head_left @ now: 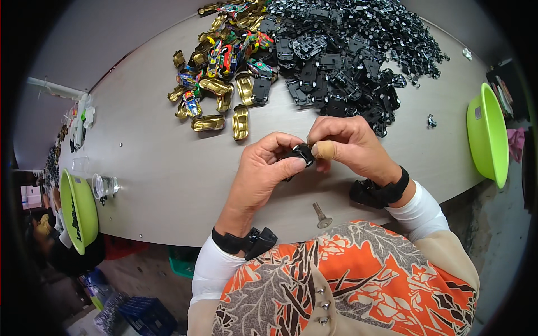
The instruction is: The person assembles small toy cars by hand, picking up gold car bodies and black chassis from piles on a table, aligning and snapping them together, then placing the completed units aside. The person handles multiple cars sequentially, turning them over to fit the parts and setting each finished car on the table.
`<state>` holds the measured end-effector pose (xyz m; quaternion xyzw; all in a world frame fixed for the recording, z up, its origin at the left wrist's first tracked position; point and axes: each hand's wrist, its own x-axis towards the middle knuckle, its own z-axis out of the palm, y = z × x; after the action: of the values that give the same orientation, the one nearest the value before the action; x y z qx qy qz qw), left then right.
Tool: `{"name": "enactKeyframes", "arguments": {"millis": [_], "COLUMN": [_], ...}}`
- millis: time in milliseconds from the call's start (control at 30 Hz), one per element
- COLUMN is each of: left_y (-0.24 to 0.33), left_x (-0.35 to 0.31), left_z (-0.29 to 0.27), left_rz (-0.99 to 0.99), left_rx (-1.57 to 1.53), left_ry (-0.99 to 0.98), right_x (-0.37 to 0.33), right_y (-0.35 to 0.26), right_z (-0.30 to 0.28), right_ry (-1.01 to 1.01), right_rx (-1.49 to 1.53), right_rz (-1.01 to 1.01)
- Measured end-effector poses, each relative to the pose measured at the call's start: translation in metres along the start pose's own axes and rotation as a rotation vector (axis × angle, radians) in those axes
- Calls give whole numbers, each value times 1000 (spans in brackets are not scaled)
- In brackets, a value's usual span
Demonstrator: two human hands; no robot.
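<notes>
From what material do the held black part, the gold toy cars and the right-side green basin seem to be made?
Black part: probably plastic, dark with small highlights. Gold toy cars: mirror-like shine; coated plastic or metal, unclear. Green basin: likely plastic, smooth, evenly coloured.

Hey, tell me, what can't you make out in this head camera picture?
All in the head view:
Black toy car piece: much of it is covered by the left hand.
Anything pinched in the right hand: hidden behind its thumb.
Pile of small dark parts: pieces at the back are too small to tell apart, and the upper edge cuts it off.
</notes>
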<state>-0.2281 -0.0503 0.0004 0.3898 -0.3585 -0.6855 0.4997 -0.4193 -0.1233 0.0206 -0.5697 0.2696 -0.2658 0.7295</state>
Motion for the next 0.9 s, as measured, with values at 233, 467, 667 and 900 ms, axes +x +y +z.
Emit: {"name": "enactKeyframes", "arguments": {"millis": [233, 467, 667, 900], "left_y": [2, -3, -1, -5], "left_x": [-1, -3, -3, 4], "left_z": [13, 14, 17, 5], "left_rz": [-28, 215, 182, 162], "left_rx": [250, 518, 419, -83], "left_ry": [89, 24, 117, 276], "right_x": [1, 3, 4, 1], "right_y": [7, 11, 19, 21], "right_z": [0, 4, 7, 12], "right_ry": [56, -40, 27, 95], "right_rx": [-107, -435, -488, -100], "right_rz": [21, -208, -268, -20]}}
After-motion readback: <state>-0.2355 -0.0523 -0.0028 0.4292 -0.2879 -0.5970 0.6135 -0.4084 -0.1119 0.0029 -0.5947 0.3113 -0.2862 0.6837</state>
